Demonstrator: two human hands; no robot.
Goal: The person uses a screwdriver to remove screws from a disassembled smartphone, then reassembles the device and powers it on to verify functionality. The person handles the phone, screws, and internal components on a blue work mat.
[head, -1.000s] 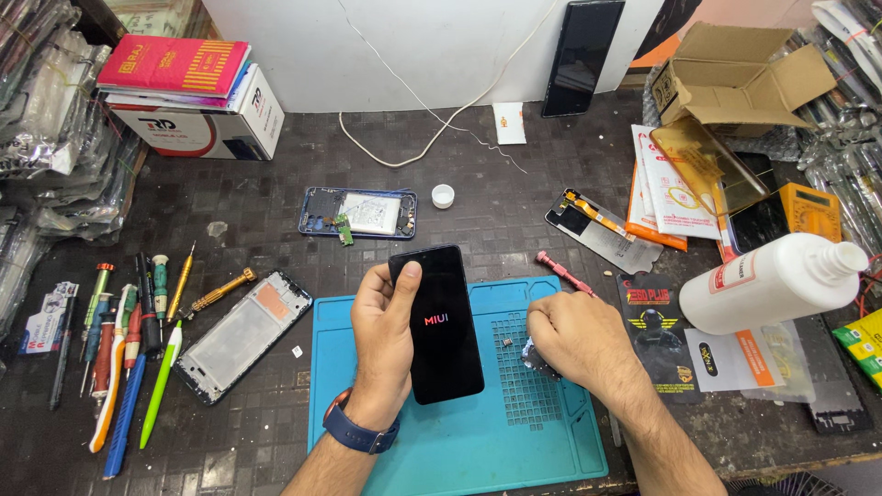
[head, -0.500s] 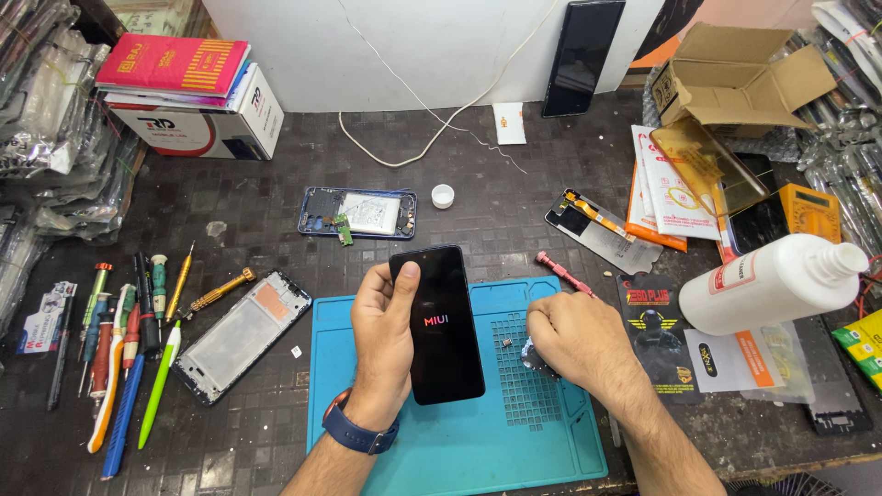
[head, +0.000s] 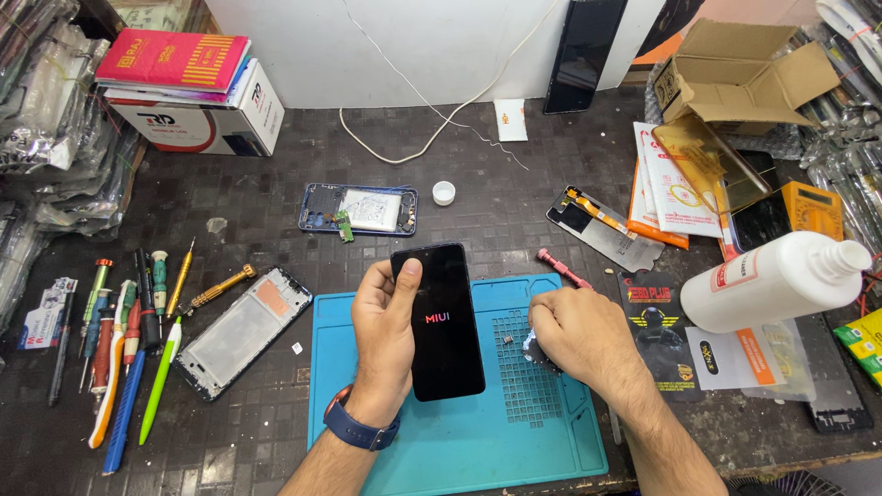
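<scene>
Centre frame, over blue mat [head: 459,441]: left hand [head: 386,335] fingers clamped on black phone [head: 443,321]; right hand [head: 579,335] fingers curled together, pinching small part just right of phone.

Single head-worn view, looking steeply down on the bench [head: 514,197] from close above, far wall at 12 o'clock, wearer's forearms entering from 6 o'clock, no second view sharing the scene.

I see a black phone [head: 446,321] on a blue-green mat [head: 478,432]. The bottle [head: 767,280] is white. The book [head: 170,60] is pink with yellow stripes. My watch band [head: 358,430] is dark blue.
</scene>
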